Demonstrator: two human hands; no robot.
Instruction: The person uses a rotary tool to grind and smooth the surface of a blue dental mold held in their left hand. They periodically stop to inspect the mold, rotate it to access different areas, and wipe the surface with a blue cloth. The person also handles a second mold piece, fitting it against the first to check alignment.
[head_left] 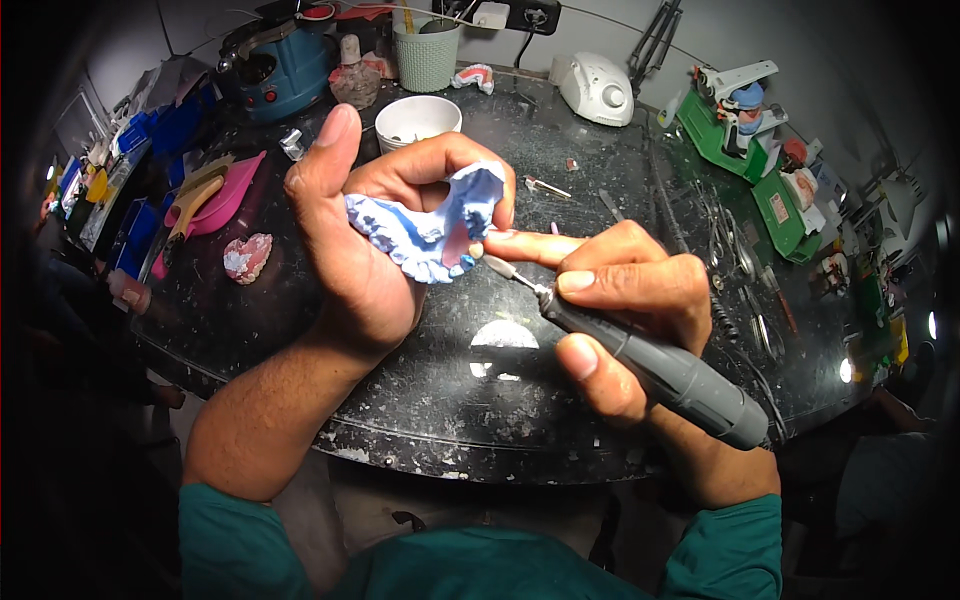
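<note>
**Handpiece and Dental Cast: Position of Hands**

The left hand (365, 250) supports a pale blue dental cast (425, 230) above the desk (430, 420). The fingers are partly curled around the far side of the cast; the thumb stands upright, clear of it. The tooth row faces down and toward the person, with a pink area near the end closest to the right hand (640, 290).

The right hand is closed around a dark grey rotary handpiece (660, 375), with the thumb on the near side and a fingertip by the neck. Another finger extends forward, its tip at the edge of the cast. The tapered bit (505, 268) points at the teeth; whether it touches them cannot be told.

Surrounding items are located as follows. Just beyond the left hand is a white bowl (430, 110). To the left of that hand lie a pink and white cast (248, 258) and, farther out, a pink dustpan (228, 206) with a wooden-handled brush (195, 203). Well beyond both hands stand a blue device (285, 80), a woven-pattern pot (427, 62) and a white unit with a dial (595, 88). To the right of the right hand lie slim metal tools (735, 240); farther out are two green trays.
</note>
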